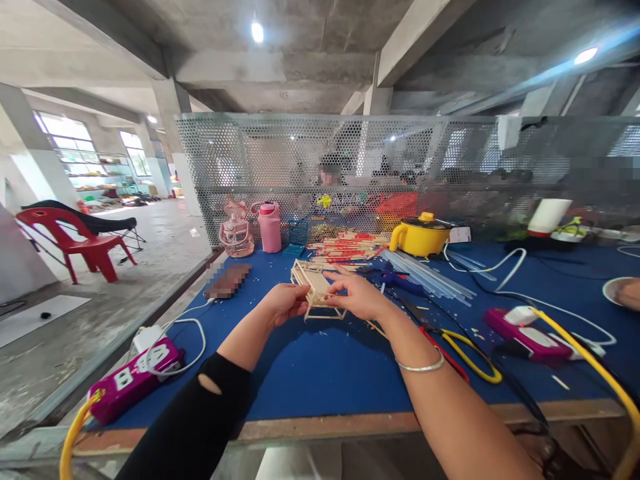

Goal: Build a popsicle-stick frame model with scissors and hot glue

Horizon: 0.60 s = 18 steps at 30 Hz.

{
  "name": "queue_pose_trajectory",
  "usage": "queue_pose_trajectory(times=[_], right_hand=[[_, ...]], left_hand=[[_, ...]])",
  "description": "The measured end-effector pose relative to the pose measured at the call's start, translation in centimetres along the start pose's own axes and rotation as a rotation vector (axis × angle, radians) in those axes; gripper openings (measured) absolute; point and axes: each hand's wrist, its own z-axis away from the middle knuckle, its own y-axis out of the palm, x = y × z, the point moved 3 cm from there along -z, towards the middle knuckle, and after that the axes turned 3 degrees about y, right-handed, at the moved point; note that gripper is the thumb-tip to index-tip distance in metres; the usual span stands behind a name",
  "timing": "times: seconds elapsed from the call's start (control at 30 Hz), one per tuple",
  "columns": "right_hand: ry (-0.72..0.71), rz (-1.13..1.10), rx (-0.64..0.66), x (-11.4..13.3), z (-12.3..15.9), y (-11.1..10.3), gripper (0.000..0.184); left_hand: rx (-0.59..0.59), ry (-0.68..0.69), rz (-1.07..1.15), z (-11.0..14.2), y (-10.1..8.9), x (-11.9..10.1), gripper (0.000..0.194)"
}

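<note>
A small model built of thin wooden sticks (317, 281), with a flat light panel set in it, is held just above the blue tabletop. My left hand (286, 304) pinches its left side between thumb and fingers. From the right, my right hand (361, 296) grips the same model, its upper fingers stretched over the panel. Parts of the model are hidden behind my fingers. Beyond my right hand lies a blue glue gun (400, 280), beside a bundle of clear glue sticks (440, 277). Many loose wooden sticks with red ends (347, 247) are spread behind the model.
Yellow-handled scissors (473, 358) lie by my right forearm. Purple power strips (137, 377) with cables sit at both sides. A yellow pot (423, 237), a pink bottle (270, 228) and a clear bottle (237, 233) stand before a perforated metal screen (260, 157). A person sits behind it.
</note>
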Motion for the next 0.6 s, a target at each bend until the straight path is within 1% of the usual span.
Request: queue_pose_trajectory(times=[0.03,0.07,0.1,0.13,0.17,0.2,0.27,0.3,0.33,0.4,0.47,0.53,0.6], right_hand=[[0.0,-0.006,-0.003,-0.2,0.1,0.0,0.016],[-0.001,-0.02,-0.022,-0.3,0.2,-0.2,0.023],[-0.007,-0.043,-0.063,-0.4,0.3,-0.4,0.034],[-0.019,-0.071,-0.136,-0.4,0.4,-0.7,0.044],[-0.036,-0.099,-0.236,-0.4,0.5,-1.1,0.049],[-0.052,-0.122,-0.348,-0.4,0.7,-1.5,0.048],[-0.076,-0.139,-0.539,-0.2,1.0,-2.0,0.036],[-0.084,-0.134,-0.591,0.0,1.1,-2.0,0.031],[-0.095,-0.119,-0.609,0.2,1.2,-2.0,0.029],[-0.131,-0.051,-0.563,0.9,1.2,-1.6,0.026],[-0.158,0.051,-0.47,1.6,1.1,-1.1,0.025],[-0.148,0.127,-0.367,2.2,0.9,-0.5,0.025],[-0.128,0.146,-0.277,2.4,0.7,0.0,0.02]], left_hand=[[-0.004,0.002,0.002,0.0,0.0,0.0,0.011],[-0.007,0.005,0.008,-0.1,-0.1,0.0,0.011],[-0.01,0.008,0.015,-0.2,-0.2,-0.1,0.011],[-0.014,0.008,0.025,-0.2,-0.3,-0.1,0.012],[-0.015,0.006,0.034,-0.3,-0.4,-0.2,0.013],[-0.014,0.003,0.043,-0.4,-0.5,-0.3,0.014],[-0.008,-0.005,0.057,-0.6,-0.6,-0.4,0.016],[-0.005,-0.006,0.06,-0.6,-0.6,-0.4,0.016],[-0.003,-0.004,0.061,-0.6,-0.6,-0.4,0.016],[-0.003,0.01,0.055,-0.5,-0.5,-0.3,0.016],[-0.002,0.033,0.041,-0.4,-0.3,-0.1,0.014],[0.0,0.059,0.022,-0.2,0.1,0.1,0.013],[0.001,0.079,0.001,0.0,0.4,0.2,0.011]])
